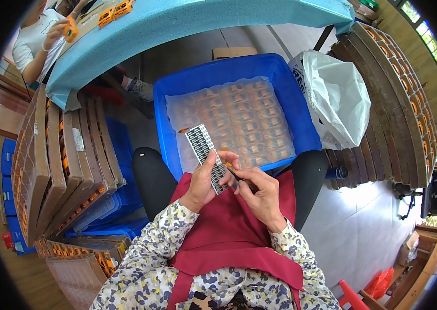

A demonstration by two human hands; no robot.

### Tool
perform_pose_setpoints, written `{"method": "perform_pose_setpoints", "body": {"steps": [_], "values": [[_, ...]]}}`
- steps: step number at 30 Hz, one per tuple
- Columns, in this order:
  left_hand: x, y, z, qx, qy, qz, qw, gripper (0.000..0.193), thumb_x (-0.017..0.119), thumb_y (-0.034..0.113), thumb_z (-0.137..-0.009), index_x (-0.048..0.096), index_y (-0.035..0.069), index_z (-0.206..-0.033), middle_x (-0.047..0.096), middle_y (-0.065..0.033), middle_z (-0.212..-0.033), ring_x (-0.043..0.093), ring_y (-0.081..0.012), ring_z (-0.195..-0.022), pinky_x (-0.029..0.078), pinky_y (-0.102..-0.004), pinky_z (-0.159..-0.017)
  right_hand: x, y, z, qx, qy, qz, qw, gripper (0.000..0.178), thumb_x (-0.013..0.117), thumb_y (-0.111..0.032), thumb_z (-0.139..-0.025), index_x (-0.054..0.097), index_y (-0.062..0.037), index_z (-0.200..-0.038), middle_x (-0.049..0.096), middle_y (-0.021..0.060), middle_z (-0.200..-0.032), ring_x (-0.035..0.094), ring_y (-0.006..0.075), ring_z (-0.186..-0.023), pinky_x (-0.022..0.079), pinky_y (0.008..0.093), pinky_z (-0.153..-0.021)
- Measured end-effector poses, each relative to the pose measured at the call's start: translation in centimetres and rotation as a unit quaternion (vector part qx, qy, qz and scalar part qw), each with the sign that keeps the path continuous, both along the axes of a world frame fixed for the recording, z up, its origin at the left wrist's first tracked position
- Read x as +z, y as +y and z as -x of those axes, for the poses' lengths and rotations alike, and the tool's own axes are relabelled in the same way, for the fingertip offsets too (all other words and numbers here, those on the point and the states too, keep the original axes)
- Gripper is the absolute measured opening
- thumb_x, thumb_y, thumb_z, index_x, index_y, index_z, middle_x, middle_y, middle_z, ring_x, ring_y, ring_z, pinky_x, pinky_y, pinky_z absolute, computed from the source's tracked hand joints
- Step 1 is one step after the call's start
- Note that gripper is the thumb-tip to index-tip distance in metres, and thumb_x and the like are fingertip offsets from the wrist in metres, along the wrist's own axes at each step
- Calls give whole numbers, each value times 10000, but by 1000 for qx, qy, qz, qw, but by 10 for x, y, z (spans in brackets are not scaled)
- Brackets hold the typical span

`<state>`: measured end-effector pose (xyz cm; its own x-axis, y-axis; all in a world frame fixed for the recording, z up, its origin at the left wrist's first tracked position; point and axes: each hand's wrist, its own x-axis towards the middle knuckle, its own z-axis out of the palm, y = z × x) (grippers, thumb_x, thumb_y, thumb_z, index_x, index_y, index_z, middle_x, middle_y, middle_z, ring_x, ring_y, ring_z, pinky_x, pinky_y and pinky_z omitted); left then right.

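Note:
Between the thumb and fingers of my left hand (203, 181) is a narrow sheet of black-and-white labels (201, 140), tilted over my lap. My right hand (261, 192) is closed in a pinch on a slim dark object (233, 172), close beside the sheet; its exact kind is unclear. A bit of orange shows between my hands, mostly covered by fingers. Beyond them stands a blue plastic bin (162, 121). Rows of orange items lie in it under a translucent sheet (179, 106). A small orange-brown piece (183, 130) rests on that sheet.
Stacked trays of orange parts stand left (42, 155) and right (384, 103). A white plastic bag (337, 98) leans by the bin's right side. Past the bin is a turquoise-covered table (203, 20), where another person's hand (55, 33) holds an orange item.

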<state>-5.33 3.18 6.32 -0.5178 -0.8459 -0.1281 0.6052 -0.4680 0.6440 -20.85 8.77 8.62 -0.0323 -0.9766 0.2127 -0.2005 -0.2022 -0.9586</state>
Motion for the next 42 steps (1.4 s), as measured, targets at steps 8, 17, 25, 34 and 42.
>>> {"method": "perform_pose_setpoints", "body": {"steps": [8,17,25,34,42], "values": [[-125,-68,-10,-66,-371,38,926,301,529,262,-960,607,-6,-1073,619,-57,-832,487,-68,-605,470,-259,-586,-32,7,39,-40,-78,-169,982,141,520,67,-900,591,73,-1021,653,96,-925,662,115,-689,492,189,-550],[-264,-67,11,-382,-658,290,580,309,605,205,-849,652,36,-1104,676,-187,-1047,649,-357,-975,513,-437,-816,-41,9,63,-106,-194,-231,947,139,493,80,-877,544,83,-1007,677,157,-932,702,150,-739,506,183,-519],[-278,-66,5,-457,-648,319,520,301,593,123,-835,665,90,-1125,661,-184,-1105,634,-352,-1037,513,-439,-846,-41,1,63,-86,-170,-260,947,144,498,91,-840,550,83,-974,680,155,-923,707,163,-725,526,201,-553],[-184,-95,-7,-251,-561,213,759,317,705,209,-823,665,40,-1088,652,-100,-864,630,-155,-787,482,-311,-640,-44,3,44,-78,-57,-224,970,100,538,83,-830,578,78,-922,703,119,-825,701,133,-693,538,222,-637],[-57,-37,-27,-147,-437,95,882,290,737,192,-818,662,-14,-1007,602,11,-824,522,-46,-734,410,-195,-661,-47,18,24,-39,6,-191,981,127,535,102,-849,565,66,-967,698,134,-908,677,109,-689,515,209,-603]]}}
